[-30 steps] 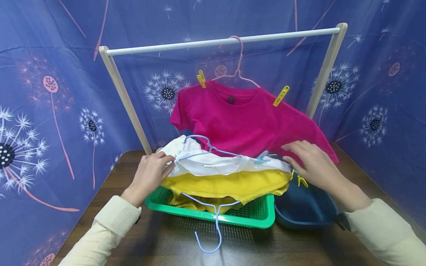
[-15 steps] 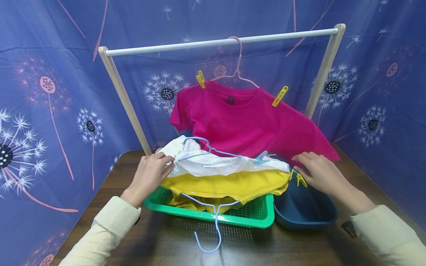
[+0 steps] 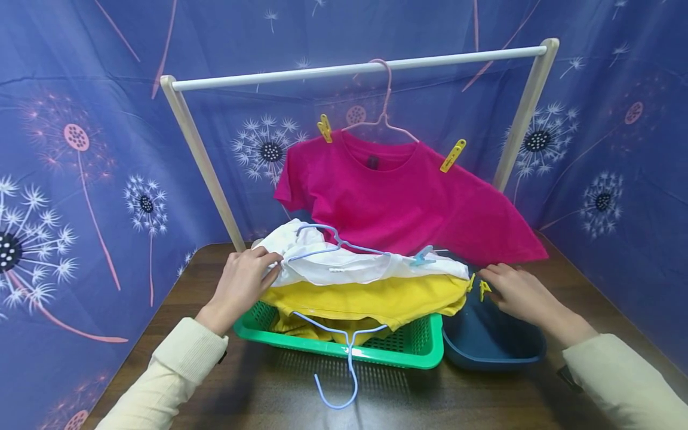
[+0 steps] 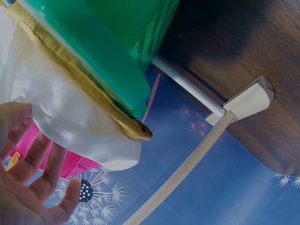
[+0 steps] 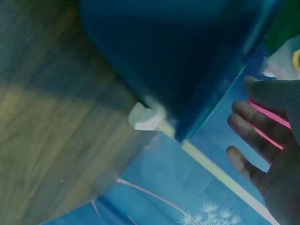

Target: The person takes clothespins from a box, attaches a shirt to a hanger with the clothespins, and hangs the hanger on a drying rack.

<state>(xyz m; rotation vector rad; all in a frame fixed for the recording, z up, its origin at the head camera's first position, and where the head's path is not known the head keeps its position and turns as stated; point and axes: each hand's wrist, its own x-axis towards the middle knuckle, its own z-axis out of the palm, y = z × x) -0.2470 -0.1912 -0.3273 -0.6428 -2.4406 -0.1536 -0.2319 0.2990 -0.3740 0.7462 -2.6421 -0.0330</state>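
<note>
In the head view a white T-shirt (image 3: 344,266) with a light blue hanger (image 3: 338,242) lies over a yellow T-shirt (image 3: 365,295) on a green basket (image 3: 376,352). My left hand (image 3: 240,283) pinches the white shirt's left shoulder; in the left wrist view its thumb is on the cloth edge. A light blue clothespin (image 3: 423,255) grips the right shoulder. Above the dark blue basin (image 3: 491,334), my right hand (image 3: 518,291) is beside a yellow clothespin (image 3: 485,291), partly covered by it. The right wrist view shows that hand's fingers (image 5: 253,140) loosely spread.
Behind, a magenta T-shirt (image 3: 381,197) hangs by a pink hanger (image 3: 386,95) from a white rail (image 3: 301,74), with two yellow clothespins (image 3: 453,156) on its shoulders. A second blue hanger (image 3: 352,364) sticks out over the basket's front onto the wooden table (image 3: 269,388).
My right hand has moved down and slightly right, away from the white shirt's right sleeve to the yellow clothespin at the basin. My left hand has stayed in place.
</note>
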